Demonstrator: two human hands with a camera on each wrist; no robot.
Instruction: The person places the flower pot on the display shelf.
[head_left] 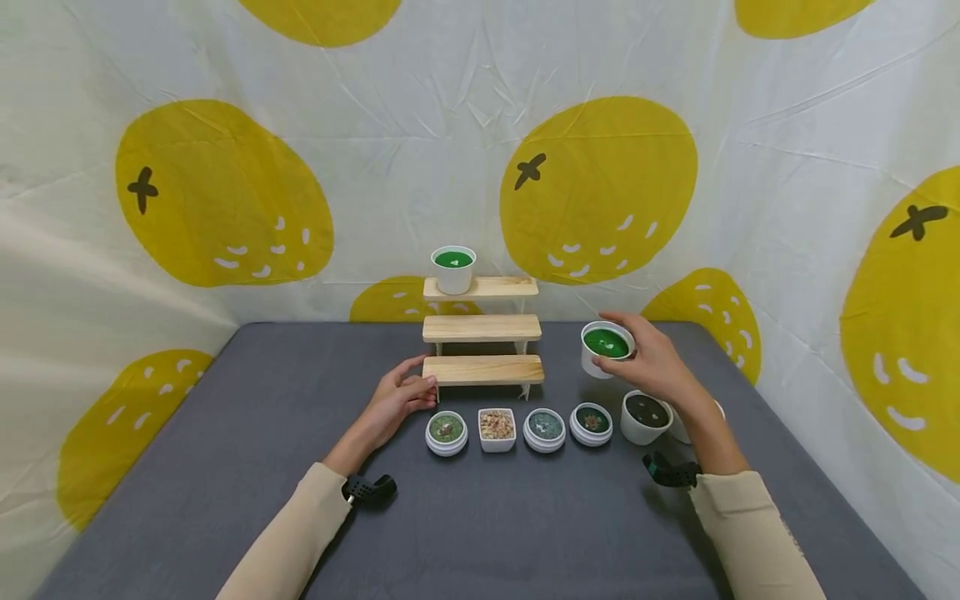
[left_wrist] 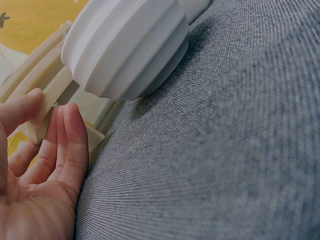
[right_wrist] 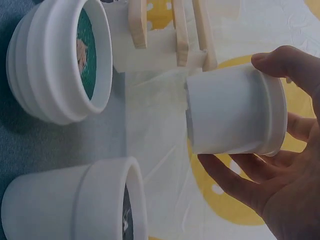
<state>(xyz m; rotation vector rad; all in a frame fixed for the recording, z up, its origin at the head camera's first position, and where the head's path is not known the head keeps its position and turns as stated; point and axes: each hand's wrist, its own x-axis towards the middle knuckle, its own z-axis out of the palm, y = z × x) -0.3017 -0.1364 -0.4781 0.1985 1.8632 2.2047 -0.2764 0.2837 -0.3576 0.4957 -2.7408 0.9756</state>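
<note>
**Right hand (head_left: pixel 651 358) holding green-topped cup (head_left: pixel 604 343) beside wooden stand (head_left: pixel 482 328)**

Right of the frame's center, the right hand is gripping the green-topped cup above the dark table (head_left: pixel 480 533). Left of center, the left hand (head_left: pixel 396 400) is pinching the wooden stand's lowest step (head_left: pixel 483 370). A similar cup (head_left: pixel 453 273) is standing on the top step (head_left: pixel 504 287).

The left sleeve (head_left: pixel 296 533) and right sleeve (head_left: pixel 753 533) are light beige, the right with small dark marks along its edge. Curved black wrist devices (head_left: pixel 367 490) sit beside both cuffs (head_left: pixel 723 492).
</note>
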